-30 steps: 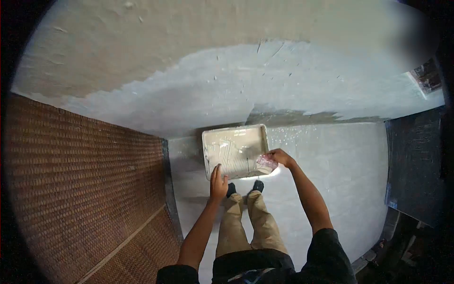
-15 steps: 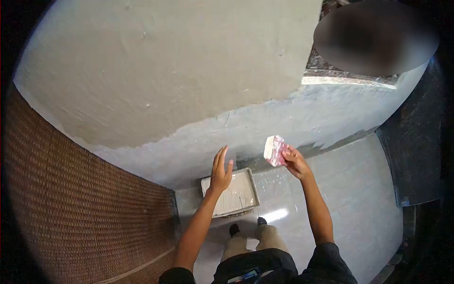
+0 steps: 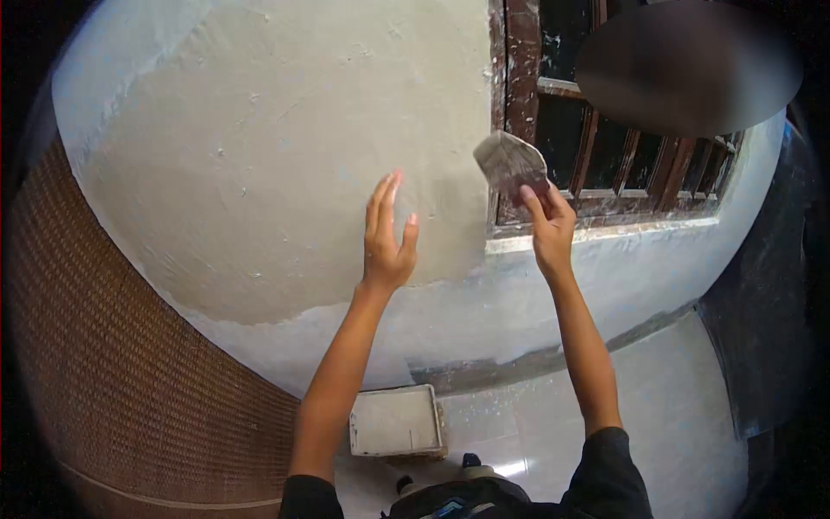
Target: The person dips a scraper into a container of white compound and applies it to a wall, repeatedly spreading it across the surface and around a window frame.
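Observation:
My right hand (image 3: 554,223) grips a flat scraper (image 3: 512,163) with a dark, plaster-smeared face, held up near the lower left corner of the window frame. My left hand (image 3: 389,232) is raised in front of the wall (image 3: 285,173), fingers spread and nothing in it; whether it touches the surface I cannot tell. Beige plaster covers the upper wall, and a paler grey band runs beneath it. Below my hands, a rectangular tray (image 3: 396,422) of whitish paste sits by the foot of the wall.
A brown wooden window (image 3: 605,156) with dark panes is at the upper right, partly behind a blurred patch. Woven brown matting (image 3: 164,372) lines the left. Dark sheeting (image 3: 765,303) hangs at the right. Shiny floor tiles (image 3: 640,415) lie below.
The view has tilted up, showing more of the window. Both my hands have risen along the wall, and the scraper has turned to show its dark face instead of the white-and-pink one.

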The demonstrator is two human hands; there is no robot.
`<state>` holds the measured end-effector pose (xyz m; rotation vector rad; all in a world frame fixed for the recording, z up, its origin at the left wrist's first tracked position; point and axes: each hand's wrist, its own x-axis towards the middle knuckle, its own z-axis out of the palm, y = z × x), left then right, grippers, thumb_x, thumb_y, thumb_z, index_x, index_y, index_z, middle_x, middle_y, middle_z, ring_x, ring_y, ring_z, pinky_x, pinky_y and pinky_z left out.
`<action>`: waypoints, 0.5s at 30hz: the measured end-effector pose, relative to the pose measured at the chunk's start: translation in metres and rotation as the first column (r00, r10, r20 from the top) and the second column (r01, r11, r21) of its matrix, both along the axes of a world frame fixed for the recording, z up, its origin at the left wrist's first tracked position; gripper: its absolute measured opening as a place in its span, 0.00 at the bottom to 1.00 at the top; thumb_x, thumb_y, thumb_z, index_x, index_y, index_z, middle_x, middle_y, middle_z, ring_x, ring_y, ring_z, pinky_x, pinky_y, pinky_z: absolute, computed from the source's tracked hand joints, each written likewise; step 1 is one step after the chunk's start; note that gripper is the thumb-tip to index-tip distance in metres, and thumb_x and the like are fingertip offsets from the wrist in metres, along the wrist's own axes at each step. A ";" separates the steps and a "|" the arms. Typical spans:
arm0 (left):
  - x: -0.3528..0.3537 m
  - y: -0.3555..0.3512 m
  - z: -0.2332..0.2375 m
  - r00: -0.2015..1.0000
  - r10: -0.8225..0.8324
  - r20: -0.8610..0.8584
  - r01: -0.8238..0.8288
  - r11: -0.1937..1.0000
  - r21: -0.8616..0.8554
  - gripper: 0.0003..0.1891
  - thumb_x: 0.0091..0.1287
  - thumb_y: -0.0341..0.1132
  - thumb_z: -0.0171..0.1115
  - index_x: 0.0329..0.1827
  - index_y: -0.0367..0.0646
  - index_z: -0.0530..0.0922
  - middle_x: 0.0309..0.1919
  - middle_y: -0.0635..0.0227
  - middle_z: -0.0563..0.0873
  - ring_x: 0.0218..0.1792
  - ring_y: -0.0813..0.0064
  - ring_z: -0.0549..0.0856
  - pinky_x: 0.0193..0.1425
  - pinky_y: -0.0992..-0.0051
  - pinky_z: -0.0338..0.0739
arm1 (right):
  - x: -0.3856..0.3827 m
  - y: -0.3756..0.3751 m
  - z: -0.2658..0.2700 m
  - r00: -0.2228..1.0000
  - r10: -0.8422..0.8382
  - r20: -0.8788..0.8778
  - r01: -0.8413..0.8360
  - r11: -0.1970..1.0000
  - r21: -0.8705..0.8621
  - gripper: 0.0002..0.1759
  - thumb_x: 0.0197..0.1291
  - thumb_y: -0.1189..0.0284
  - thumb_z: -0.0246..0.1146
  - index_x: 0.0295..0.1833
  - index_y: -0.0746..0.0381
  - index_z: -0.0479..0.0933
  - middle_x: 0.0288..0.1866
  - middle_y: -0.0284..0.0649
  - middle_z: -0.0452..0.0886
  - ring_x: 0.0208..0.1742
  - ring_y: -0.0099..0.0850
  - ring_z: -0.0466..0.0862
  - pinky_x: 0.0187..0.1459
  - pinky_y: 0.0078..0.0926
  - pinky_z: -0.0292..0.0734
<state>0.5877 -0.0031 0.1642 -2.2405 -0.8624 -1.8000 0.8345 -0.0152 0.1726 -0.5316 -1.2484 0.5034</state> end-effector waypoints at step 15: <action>0.026 0.021 0.067 0.987 0.158 0.021 -0.160 0.973 0.166 0.27 0.71 0.35 0.49 0.72 0.33 0.65 0.70 0.50 0.70 0.74 0.52 0.65 0.78 0.56 0.57 | 0.047 0.069 0.043 0.169 -0.940 0.296 0.110 0.316 0.942 0.22 0.57 0.71 0.63 0.59 0.52 0.82 0.67 0.27 0.79 0.52 0.30 0.80 0.43 0.25 0.71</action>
